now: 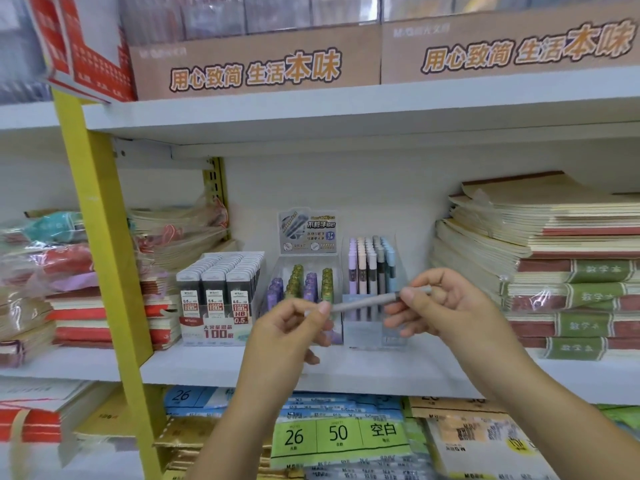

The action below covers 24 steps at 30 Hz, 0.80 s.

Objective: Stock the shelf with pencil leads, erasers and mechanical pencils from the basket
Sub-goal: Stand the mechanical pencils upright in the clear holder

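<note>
Thumb and forefinger of the left hand (pixel 294 327) and right hand (pixel 446 306) pinch opposite ends of a grey mechanical pencil (pixel 363 302), level before the clear pencil display (pixel 370 271) on the shelf (pixel 207 368); careless insertion could topple the upright pencils

**White shelf, middle tier**

The white shelf (pixel 194 365) carries three displays side by side near its middle. On the left is a lead box (pixel 216 332) packed with dark 0.5 HB cases. Just beside it stands a clear tray (pixel 304 258) of purple and green pieces under a card header, then a clear pencil stand (pixel 363 332) of upright pastel barrels. Wrapped notebook stacks (pixel 180 237) sit at the left; taller notebook piles (pixel 561 258) fill the right.
</note>
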Available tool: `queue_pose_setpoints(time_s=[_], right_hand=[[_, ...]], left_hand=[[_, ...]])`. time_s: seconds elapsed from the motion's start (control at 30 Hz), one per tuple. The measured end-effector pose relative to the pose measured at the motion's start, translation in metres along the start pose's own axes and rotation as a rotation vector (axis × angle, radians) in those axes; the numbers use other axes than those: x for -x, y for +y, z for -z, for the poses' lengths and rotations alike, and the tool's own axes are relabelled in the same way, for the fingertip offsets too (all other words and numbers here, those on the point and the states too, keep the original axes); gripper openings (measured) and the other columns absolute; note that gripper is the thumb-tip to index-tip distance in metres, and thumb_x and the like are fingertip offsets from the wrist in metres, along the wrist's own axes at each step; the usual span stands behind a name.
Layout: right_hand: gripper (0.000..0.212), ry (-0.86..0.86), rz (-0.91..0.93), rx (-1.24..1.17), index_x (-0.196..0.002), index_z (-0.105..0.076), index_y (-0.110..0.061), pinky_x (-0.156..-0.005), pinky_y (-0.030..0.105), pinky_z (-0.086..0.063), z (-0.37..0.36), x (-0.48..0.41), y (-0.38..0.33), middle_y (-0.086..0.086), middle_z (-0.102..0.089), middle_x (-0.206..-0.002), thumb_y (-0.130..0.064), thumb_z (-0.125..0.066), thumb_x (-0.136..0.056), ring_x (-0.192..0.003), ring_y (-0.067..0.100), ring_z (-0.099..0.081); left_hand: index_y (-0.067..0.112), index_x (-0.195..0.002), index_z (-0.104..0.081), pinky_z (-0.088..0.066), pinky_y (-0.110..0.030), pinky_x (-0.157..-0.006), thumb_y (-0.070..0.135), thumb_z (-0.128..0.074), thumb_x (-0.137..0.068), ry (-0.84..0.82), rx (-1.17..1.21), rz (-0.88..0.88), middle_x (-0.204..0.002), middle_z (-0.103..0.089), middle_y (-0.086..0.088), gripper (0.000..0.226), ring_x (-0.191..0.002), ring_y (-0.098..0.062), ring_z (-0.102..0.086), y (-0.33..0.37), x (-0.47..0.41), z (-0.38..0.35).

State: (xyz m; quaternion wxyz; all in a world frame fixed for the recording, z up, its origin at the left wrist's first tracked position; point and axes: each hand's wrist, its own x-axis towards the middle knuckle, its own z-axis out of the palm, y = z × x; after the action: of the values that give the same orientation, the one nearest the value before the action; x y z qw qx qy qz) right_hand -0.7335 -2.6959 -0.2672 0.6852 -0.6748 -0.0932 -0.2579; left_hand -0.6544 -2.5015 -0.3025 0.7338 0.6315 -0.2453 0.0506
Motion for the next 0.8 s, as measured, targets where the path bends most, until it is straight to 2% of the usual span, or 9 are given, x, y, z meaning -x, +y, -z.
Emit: queue_pose_setpoints(time_s=[0.13, 0.3, 0.37, 0.4, 0.47, 0.5, 0.57, 0.67, 0.8], right_hand=[[0.022, 0.130, 0.069, -0.005, -0.100, -0.062, -0.005, -0.058, 0.025, -0.058, -0.003, -0.003, 0.002, 0.013, -0.074, -0.081, -0.017, -0.065, -0.081, -0.074, 0.027, -0.073], [0.029, 0.146, 0.093, 0.006, -0.113, -0.063, -0.026, -0.065, 0.020, -0.057, -0.006, -0.008, 0.004, 0.000, -0.076, -0.092, -0.011, -0.061, -0.089, -0.082, 0.017, -0.073], [0.033, 0.157, 0.132, 0.032, -0.114, -0.063, -0.030, -0.067, 0.021, -0.057, -0.005, -0.011, 0.002, -0.001, -0.075, -0.095, -0.010, -0.061, -0.089, -0.084, 0.016, -0.073], [0.033, 0.185, 0.171, 0.050, -0.116, -0.063, -0.030, -0.068, 0.021, -0.057, -0.004, -0.012, 0.001, -0.001, -0.075, -0.095, -0.009, -0.060, -0.090, -0.085, 0.016, -0.072], [0.032, 0.268, 0.295, 0.121, -0.118, -0.059, -0.029, -0.071, 0.021, -0.057, -0.001, -0.015, -0.003, 0.000, -0.073, -0.096, -0.011, -0.059, -0.092, -0.086, 0.014, -0.071], [0.032, 0.300, 0.373, 0.177, -0.119, -0.055, -0.028, -0.073, 0.022, -0.057, 0.001, -0.017, -0.005, 0.001, -0.072, -0.097, -0.011, -0.059, -0.092, -0.087, 0.013, -0.070], [0.032, 0.329, 0.508, 0.307, -0.114, -0.048, -0.030, -0.078, 0.027, -0.057, 0.003, -0.019, -0.006, -0.001, -0.068, -0.098, -0.011, -0.061, -0.091, -0.093, 0.014, -0.068], [0.030, 0.335, 0.583, 0.463, -0.109, -0.046, -0.027, -0.079, 0.035, -0.055, 0.007, -0.025, -0.001, -0.005, -0.066, -0.096, -0.010, -0.062, -0.091, -0.093, 0.014, -0.066], [0.030, 0.301, 0.567, 0.594, -0.109, -0.046, -0.032, -0.077, 0.021, -0.053, 0.010, -0.033, 0.007, -0.013, -0.064, -0.094, -0.014, -0.064, -0.091, -0.090, 0.005, -0.064]], left_hand=[[0.011, -0.075, -0.069, -0.041, -0.011, -0.047, 0.050, -0.064, -0.076, -0.015, -0.146, -0.024, -0.062, -0.069, 0.005, 0.040, -0.051, -0.001, -0.056, -0.003, 0.001, -0.008], [0.031, -0.073, -0.069, -0.039, -0.011, -0.053, 0.055, -0.064, -0.079, 0.015, -0.331, -0.074, -0.074, -0.069, -0.002, 0.025, -0.060, -0.003, -0.050, -0.014, -0.001, -0.015], [0.039, -0.084, -0.069, -0.041, -0.008, -0.062, 0.046, -0.068, -0.084, 0.084, -0.440, -0.160, -0.084, -0.065, 0.009, 0.007, -0.073, 0.000, -0.053, -0.018, -0.003, -0.018], [0.042, -0.097, -0.067, -0.041, -0.008, -0.070, 0.043, -0.068, -0.086, 0.107, -0.515, -0.212, -0.095, -0.062, 0.014, 0.011, -0.084, 0.002, -0.053, -0.020, -0.004, -0.019], [0.041, -0.126, -0.056, -0.037, -0.013, -0.093, 0.041, -0.064, -0.090, 0.098, -0.677, -0.302, -0.124, -0.053, 0.019, 0.036, -0.113, 0.003, -0.046, -0.025, -0.007, -0.020], [0.041, -0.136, -0.049, -0.029, -0.014, -0.104, 0.042, -0.060, -0.093, 0.071, -0.745, -0.336, -0.138, -0.045, 0.021, 0.045, -0.127, 0.003, -0.038, -0.027, -0.008, -0.021], [0.046, -0.147, -0.033, -0.011, -0.012, -0.112, 0.045, -0.052, -0.097, -0.012, -0.855, -0.380, -0.154, -0.024, 0.027, 0.053, -0.143, 0.005, -0.015, -0.030, -0.010, -0.022], [0.048, -0.152, -0.017, 0.002, -0.026, -0.122, 0.051, -0.041, -0.100, -0.088, -1.024, -0.421, -0.160, 0.000, 0.027, 0.057, -0.146, 0.008, 0.011, -0.041, -0.013, -0.022], [0.049, -0.152, -0.012, 0.005, -0.031, -0.123, 0.052, -0.038, -0.101, -0.114, -1.053, -0.423, -0.158, 0.003, 0.029, 0.057, -0.142, 0.012, 0.016, -0.052, -0.015, -0.019]])
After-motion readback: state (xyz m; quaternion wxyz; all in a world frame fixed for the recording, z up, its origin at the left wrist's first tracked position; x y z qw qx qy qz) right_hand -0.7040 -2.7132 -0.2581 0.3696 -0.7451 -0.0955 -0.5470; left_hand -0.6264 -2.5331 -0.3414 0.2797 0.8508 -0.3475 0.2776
